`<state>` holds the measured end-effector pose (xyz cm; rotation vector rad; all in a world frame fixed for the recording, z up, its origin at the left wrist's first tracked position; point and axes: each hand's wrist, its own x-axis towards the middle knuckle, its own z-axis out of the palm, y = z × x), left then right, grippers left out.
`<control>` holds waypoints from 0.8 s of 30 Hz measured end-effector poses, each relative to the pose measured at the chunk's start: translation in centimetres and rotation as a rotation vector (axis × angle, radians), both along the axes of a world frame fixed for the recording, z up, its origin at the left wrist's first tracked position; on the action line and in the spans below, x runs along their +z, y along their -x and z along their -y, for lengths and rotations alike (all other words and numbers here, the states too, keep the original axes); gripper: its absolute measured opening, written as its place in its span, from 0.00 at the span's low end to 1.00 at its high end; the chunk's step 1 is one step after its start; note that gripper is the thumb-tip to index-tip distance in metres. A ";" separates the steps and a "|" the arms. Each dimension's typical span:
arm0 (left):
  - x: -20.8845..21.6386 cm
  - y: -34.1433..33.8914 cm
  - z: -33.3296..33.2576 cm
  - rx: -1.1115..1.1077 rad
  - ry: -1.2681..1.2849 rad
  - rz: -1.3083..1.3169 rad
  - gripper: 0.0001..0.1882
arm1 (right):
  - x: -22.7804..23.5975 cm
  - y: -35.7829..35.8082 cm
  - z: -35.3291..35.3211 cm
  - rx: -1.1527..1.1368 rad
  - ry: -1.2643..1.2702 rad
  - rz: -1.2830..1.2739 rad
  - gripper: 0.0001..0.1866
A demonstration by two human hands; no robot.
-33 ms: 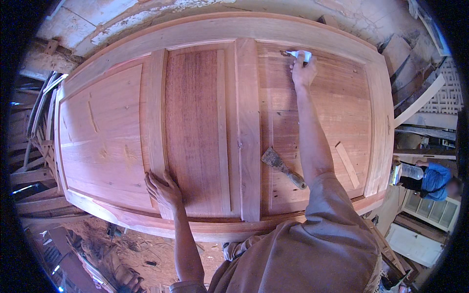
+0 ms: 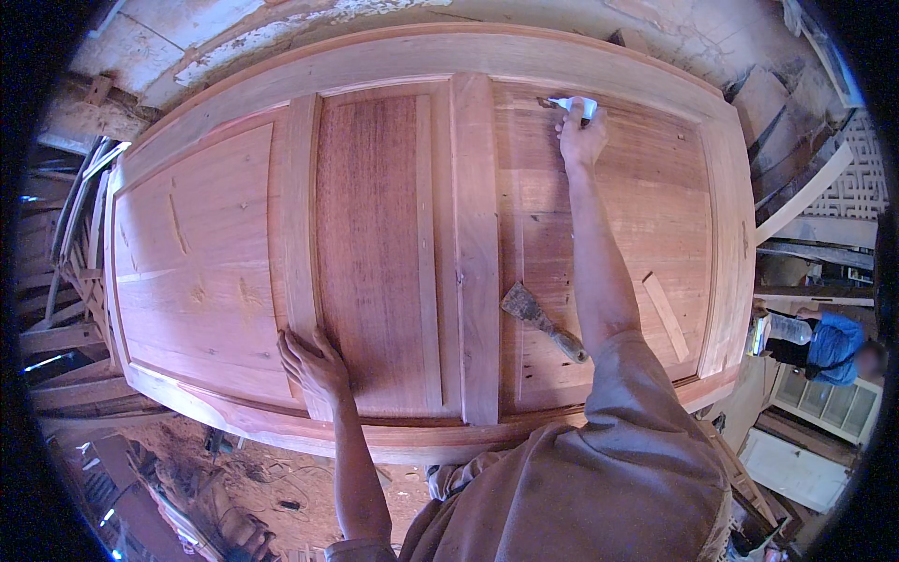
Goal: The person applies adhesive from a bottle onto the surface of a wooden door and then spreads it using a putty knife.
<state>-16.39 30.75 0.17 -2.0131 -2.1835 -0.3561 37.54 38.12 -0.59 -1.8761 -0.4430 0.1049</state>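
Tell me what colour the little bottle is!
The bottle in the right hand is white; head view.

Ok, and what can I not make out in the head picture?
Head view:
White bottle: partly hidden by the right grip.
Bottle tip: too small to tell whether anything comes out.
Right panel: partly covered by the right forearm.
Left grip: its back hides the palm.

I see room for a hand to sweep over the left panel and the middle panel, with the raised rail between them and the left hand lying across its lower end. On the right panel, the scraper and a thin wood strip lie in the way, the right forearm stretching between them.
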 end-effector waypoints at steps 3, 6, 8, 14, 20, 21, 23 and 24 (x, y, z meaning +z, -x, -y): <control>0.1 -0.2 0.0 0.003 0.002 0.003 0.31 | -0.6 -0.5 0.0 0.014 -0.029 0.020 0.19; 0.0 0.0 0.0 0.007 0.002 -0.001 0.31 | -0.8 -0.5 -0.1 0.021 -0.024 0.007 0.19; 0.0 0.0 -0.1 0.009 0.004 -0.006 0.31 | -0.5 -0.3 -0.1 0.026 -0.020 0.006 0.17; 0.3 -0.3 0.0 0.023 0.028 -0.013 0.31 | -0.2 -0.2 -0.1 0.048 -0.012 0.000 0.16; 0.3 -0.3 0.0 0.028 0.030 -0.007 0.31 | -0.4 -0.4 -0.1 0.048 -0.025 -0.017 0.15; 0.3 -0.4 -0.1 0.032 0.031 -0.002 0.31 | -0.3 -0.3 -0.1 0.048 -0.035 -0.031 0.15; 0.3 -0.2 0.0 0.039 0.032 0.002 0.31 | 0.3 0.3 -0.1 0.047 -0.038 -0.052 0.15; 0.2 0.0 0.0 0.035 0.025 0.000 0.31 | 0.7 0.6 -0.1 0.044 -0.040 -0.072 0.15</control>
